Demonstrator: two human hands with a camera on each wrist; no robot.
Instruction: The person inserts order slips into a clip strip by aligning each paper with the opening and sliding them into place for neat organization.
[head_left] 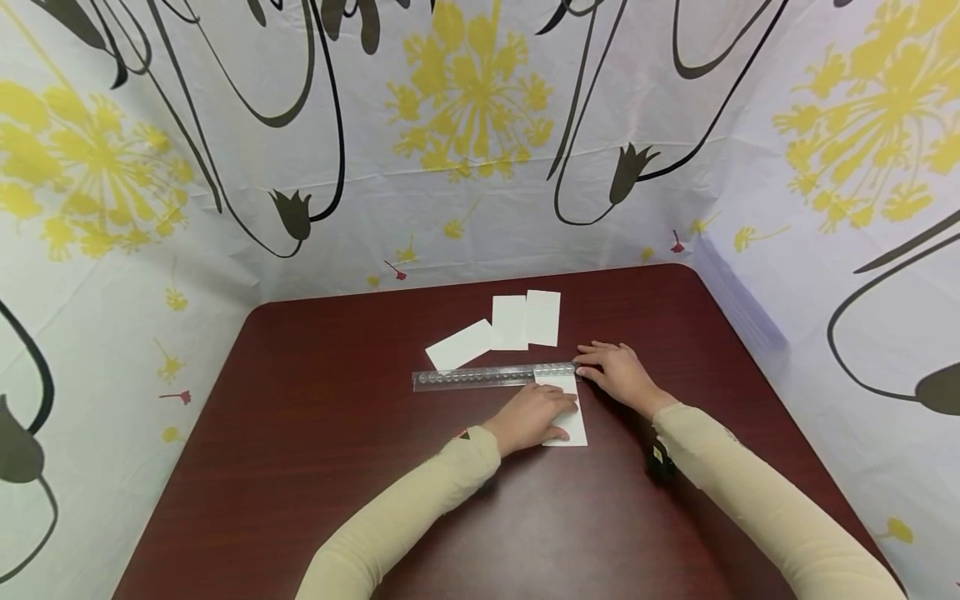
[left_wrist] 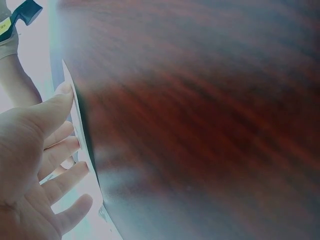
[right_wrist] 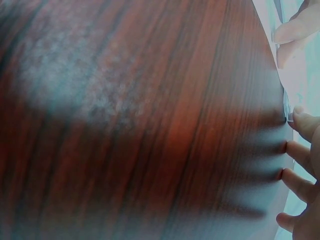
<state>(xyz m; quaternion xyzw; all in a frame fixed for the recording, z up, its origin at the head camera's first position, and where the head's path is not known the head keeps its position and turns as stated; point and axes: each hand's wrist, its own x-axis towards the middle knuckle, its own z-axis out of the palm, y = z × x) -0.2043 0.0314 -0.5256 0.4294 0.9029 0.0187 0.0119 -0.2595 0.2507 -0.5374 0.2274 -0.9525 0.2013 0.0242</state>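
My left hand (head_left: 531, 417) lies on a white card (head_left: 576, 429), its fingers spread over the card. In the left wrist view the thumb and fingertips rest along the card's surface. A clear ruler (head_left: 465, 378) lies crosswise over the card's far end. At the ruler's right end is my right hand (head_left: 617, 373), its thumb touching that end. Its other fingers are spread, with fingertips down on the table in the right wrist view. Neither hand is curled round anything.
Beyond the ruler lie three more white cards, a tilted one (head_left: 461, 345) and two upright ones side by side, the left card (head_left: 509, 323) and the right card (head_left: 543, 317). The dark red table (head_left: 315, 433) is bordered by patterned cloth (head_left: 480, 225).
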